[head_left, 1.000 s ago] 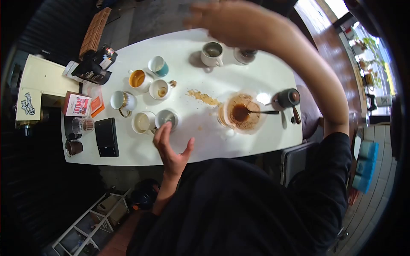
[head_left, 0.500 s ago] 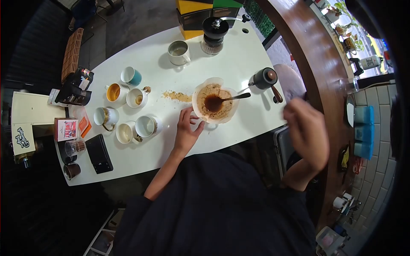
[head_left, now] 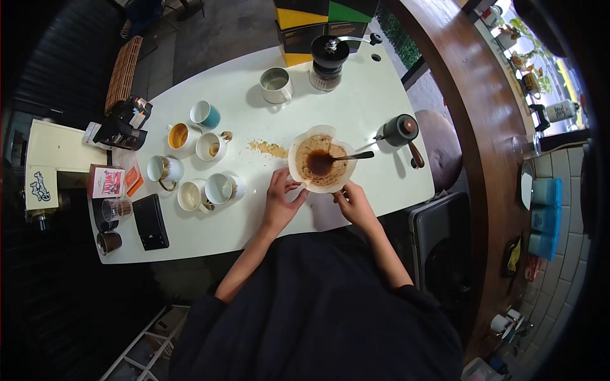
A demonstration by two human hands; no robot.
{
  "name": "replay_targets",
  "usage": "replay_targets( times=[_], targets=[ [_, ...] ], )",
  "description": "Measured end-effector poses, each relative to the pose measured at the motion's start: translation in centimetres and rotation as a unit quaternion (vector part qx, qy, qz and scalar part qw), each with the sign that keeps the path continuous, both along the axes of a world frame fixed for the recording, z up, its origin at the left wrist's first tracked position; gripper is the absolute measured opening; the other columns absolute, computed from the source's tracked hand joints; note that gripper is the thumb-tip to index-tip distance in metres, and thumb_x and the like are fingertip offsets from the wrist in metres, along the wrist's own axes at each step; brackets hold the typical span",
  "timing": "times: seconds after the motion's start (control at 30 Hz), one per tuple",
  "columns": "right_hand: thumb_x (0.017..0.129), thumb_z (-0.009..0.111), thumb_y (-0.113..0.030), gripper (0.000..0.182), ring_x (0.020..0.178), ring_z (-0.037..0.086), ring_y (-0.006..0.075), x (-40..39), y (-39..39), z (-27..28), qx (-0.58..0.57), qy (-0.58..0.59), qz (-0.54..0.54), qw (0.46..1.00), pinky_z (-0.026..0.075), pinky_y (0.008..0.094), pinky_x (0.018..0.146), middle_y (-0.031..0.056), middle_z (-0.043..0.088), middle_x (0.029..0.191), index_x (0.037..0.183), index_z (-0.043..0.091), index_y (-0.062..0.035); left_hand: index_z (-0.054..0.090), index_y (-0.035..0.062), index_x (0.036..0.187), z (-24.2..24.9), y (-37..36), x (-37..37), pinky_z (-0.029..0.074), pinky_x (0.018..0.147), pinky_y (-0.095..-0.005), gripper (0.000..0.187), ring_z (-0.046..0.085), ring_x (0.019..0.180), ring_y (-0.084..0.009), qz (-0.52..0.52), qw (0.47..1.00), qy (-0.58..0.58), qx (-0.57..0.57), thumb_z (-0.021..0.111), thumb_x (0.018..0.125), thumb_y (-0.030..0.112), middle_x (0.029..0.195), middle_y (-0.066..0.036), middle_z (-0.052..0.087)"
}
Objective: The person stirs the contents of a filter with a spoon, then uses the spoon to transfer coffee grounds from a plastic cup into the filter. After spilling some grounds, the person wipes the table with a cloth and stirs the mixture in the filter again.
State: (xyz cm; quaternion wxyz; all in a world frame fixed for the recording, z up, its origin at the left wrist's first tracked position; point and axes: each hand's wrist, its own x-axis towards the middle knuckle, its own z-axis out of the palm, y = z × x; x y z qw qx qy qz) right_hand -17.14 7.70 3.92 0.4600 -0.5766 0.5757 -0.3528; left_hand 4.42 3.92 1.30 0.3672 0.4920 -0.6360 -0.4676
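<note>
A paper coffee filter [head_left: 348, 135] stands in front of me with wet brown coffee [head_left: 318, 162] inside. Whatever supports the filter is hidden beneath it. A dark-handled spoon [head_left: 354, 156] rests in the coffee, its handle pointing right. Beside the filter's lower left edge is my left hand [head_left: 281, 202], thumb and fingers apart, the fingertips close to the paper. At the lower right edge, my right hand [head_left: 357, 206] has its fingers bent and drawn together against the filter's rim. What lies between those fingertips is hidden.
Several cups [head_left: 221, 188] stand on the left of the white table [head_left: 375, 184], near spilled grounds [head_left: 268, 149]. A metal mug [head_left: 276, 86] and hand grinder [head_left: 329, 62] are at the back. A dark kettle [head_left: 400, 130] stands right; a black scale [head_left: 150, 221] lies far left.
My right hand has come down from the raised position at the right to the filter's lower right edge. My left hand keeps its place beside the filter. The whole view has shifted slightly.
</note>
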Motion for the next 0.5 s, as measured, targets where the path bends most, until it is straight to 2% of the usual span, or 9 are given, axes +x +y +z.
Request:
replay_targets(
  times=[0.03, 0.07, 0.13, 0.23, 0.4, 0.5],
  targets=[
    [0.097, 0.057, -0.006, 0.017, 0.070, 0.065, 0.0251, -0.2, 0.0, 0.0, 0.033, -0.001, 0.006, 0.999, 0.052, 0.0349, 0.067, 0.0148, 0.070, 0.094, 0.112, 0.061, 0.0016, 0.048, -0.0052, 0.132, 0.1, 0.0, -0.2, 0.059, 0.090, -0.0324, 0.058, 0.069, 0.102, -0.0237, 0.004, 1.000, 0.000, 0.000, 0.077, 0.082, 0.004, 0.126, -0.015, 0.051],
    [0.097, 0.057, -0.006, 0.017, 0.070, 0.065, 0.0251, -0.5, 0.1, 0.2, 0.033, -0.001, 0.009, 0.999, 0.052, 0.0349, 0.067, 0.0148, 0.070, 0.094, 0.112, 0.061, 0.0016, 0.049, -0.0050, 0.132, 0.1, 0.1, -0.5, 0.059, 0.090, -0.0324, 0.058, 0.069, 0.103, -0.0237, -0.008, 1.000, 0.004, 0.000, 0.077, 0.082, 0.004, 0.126, -0.015, 0.051],
    [0.096, 0.054, -0.002, 0.015, 0.064, 0.063, 0.0231, -1.2, 0.3, 0.8, 0.027, 0.010, -0.025, 0.999, 0.051, 0.0342, 0.064, 0.0118, 0.069, 0.075, 0.108, 0.062, 0.0012, 0.050, -0.0043, 0.132, 0.3, 0.1, -1.5, 0.058, 0.091, -0.0324, 0.056, 0.068, 0.105, -0.0237, -0.026, 1.000, 0.010, 0.003, 0.077, 0.083, 0.005, 0.127, -0.015, 0.051],
    [0.094, 0.052, -0.001, 0.014, 0.063, 0.062, 0.0213, -3.2, 0.5, -0.6, -0.001, 0.030, -0.037, 0.999, 0.050, 0.0329, 0.064, 0.0119, 0.069, 0.076, 0.105, 0.062, 0.0015, 0.053, -0.0027, 0.130, 0.8, -0.1, -3.5, 0.058, 0.093, -0.0336, 0.052, 0.066, 0.108, -0.0233, -0.028, 0.998, 0.043, 0.034, 0.076, 0.083, 0.002, 0.126, -0.013, 0.050],
    [0.095, 0.052, -0.002, 0.012, 0.064, 0.062, 0.0172, -5.9, 0.8, -0.5, 0.024, 0.027, -0.067, 0.997, 0.050, 0.0314, 0.064, 0.0101, 0.069, 0.077, 0.099, 0.062, 0.0032, 0.047, -0.0066, 0.136, 1.0, -0.5, -6.4, 0.058, 0.093, -0.0329, 0.062, 0.067, 0.107, -0.0232, -0.051, 0.998, 0.018, 0.020, 0.079, 0.084, 0.008, 0.130, -0.014, 0.049],
    [0.096, 0.054, -0.005, 0.013, 0.065, 0.062, 0.0150, -6.8, 0.7, -0.6, 0.011, 0.020, -0.098, 0.995, 0.050, 0.0302, 0.065, 0.0088, 0.068, 0.073, 0.097, 0.063, 0.0042, 0.047, -0.0045, 0.136, 0.6, -0.9, -7.5, 0.057, 0.095, -0.0337, 0.061, 0.067, 0.108, -0.0232, -0.059, 0.998, 0.028, 0.026, 0.078, 0.085, 0.009, 0.131, -0.013, 0.049]
  ],
)
